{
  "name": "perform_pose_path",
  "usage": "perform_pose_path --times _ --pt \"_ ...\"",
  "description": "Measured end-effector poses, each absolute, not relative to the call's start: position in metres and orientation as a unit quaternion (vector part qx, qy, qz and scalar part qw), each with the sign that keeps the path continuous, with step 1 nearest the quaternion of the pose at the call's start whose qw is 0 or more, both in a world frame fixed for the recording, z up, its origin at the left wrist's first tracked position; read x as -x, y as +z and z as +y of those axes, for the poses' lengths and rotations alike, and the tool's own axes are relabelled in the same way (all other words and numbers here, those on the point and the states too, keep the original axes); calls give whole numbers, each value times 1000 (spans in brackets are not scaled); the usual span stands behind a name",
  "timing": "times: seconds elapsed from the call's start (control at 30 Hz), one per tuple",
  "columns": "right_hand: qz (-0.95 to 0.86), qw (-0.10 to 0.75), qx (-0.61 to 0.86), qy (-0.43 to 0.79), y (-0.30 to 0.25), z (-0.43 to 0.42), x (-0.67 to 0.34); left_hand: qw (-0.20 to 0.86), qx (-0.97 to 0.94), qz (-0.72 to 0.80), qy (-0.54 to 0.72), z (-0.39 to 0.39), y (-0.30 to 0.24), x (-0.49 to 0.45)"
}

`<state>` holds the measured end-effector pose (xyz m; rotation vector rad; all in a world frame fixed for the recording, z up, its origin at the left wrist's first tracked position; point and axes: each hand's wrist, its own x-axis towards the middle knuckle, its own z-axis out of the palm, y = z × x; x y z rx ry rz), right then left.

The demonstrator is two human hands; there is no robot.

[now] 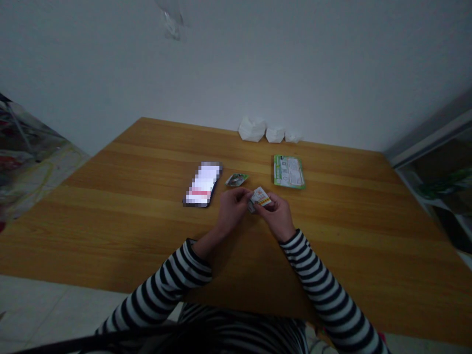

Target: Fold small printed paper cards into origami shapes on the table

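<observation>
Two hands hold one small packet between them. The left hand is curled, and its fingertips pinch the packet's left end. The right hand is curled too, with its fingers closed around the packet's right side. The small packet is white with red and yellow print. It is to the right of the phone and a bit closer to the person. It is too hard to see if it touches the table.

The table is brown wood. The phone lies flat on it with its screen lit. A little torn wrapper lies just right of the phone. A green packet lies flat further right, well apart from the phone. Three white crumpled lumps sit in a row behind the phone and to its right, by the white wall. The floor is pale.

Both arms reach forward in black and white striped sleeves. The wrists bend inward, so the hands meet at the packet.
</observation>
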<state>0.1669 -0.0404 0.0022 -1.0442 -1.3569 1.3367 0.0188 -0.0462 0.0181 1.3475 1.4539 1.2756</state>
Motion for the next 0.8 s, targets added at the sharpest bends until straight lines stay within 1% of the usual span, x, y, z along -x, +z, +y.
perform_pose_path --times 0.07,0.1,0.2,0.23,0.3,0.37,0.4,0.57,0.7,0.73,0.8 --pt "-550 496 446 503 2 -41 -167 434 -495 543 521 -44 15 -22" --pt "-556 513 465 460 3 -42 -168 454 -485 529 528 -43 14 -24" --pt "-631 529 500 268 8 -43 -175 475 -474 506 542 -44 14 -29" --pt "-672 516 491 204 10 -43 -178 488 -461 505 542 -44 16 -30" --pt "-749 472 454 104 14 -42 -185 554 -423 494 520 -46 20 -29" --pt "-801 426 419 44 17 -41 -189 628 -383 470 488 -47 24 -25" --pt "-817 409 407 24 18 -40 -191 647 -368 462 482 -46 25 -22" --pt "-849 360 385 -25 20 -39 -189 644 -330 471 505 -40 21 -9" --pt "-873 327 362 3 20 -41 -184 634 -330 462 526 -40 16 -9" --pt "-870 336 360 28 20 -41 -182 634 -330 460 527 -41 16 -10" --pt "-837 389 371 106 18 -40 -180 641 -334 453 522 -44 19 -13"
